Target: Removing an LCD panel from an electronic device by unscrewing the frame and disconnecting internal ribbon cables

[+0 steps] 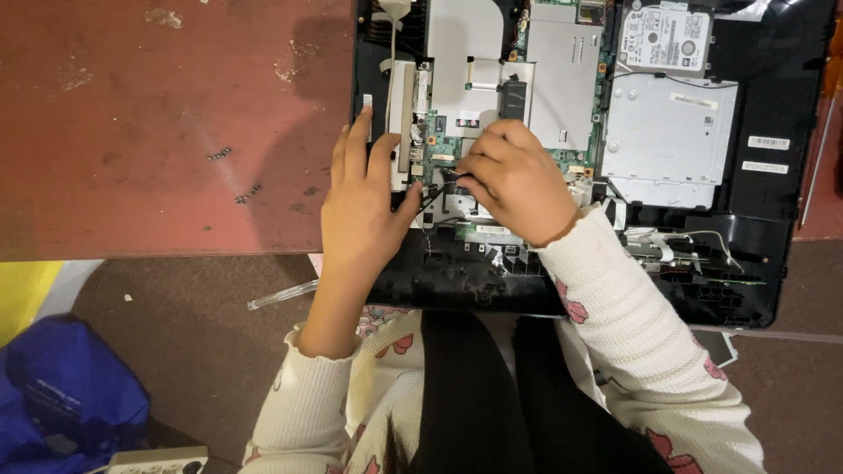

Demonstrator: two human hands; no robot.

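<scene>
- Our left hand (362, 206) lies flat, fingers released, pinning the opened laptop (571, 158) on the red surface (158, 123) so it won't slide.
- Our right hand (518, 180) is clenched, pinching a thin black cable (439, 189) over the green board (448, 145) — fine work.
- 2 screw clusters (233, 175) sit aside, safely apart.

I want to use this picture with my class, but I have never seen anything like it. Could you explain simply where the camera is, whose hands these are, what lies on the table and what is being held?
There is one picture, taken by a camera worn on a person's head, looking down at their own two hands. On a reddish table lies an opened laptop, its cover off, so the green circuit board, a silver hard drive and a metal disc drive show. The left hand rests flat on the laptop's edge, steadying it. The right hand pinches thin black wires over the board. A few small screws lie loose on the table.
</scene>
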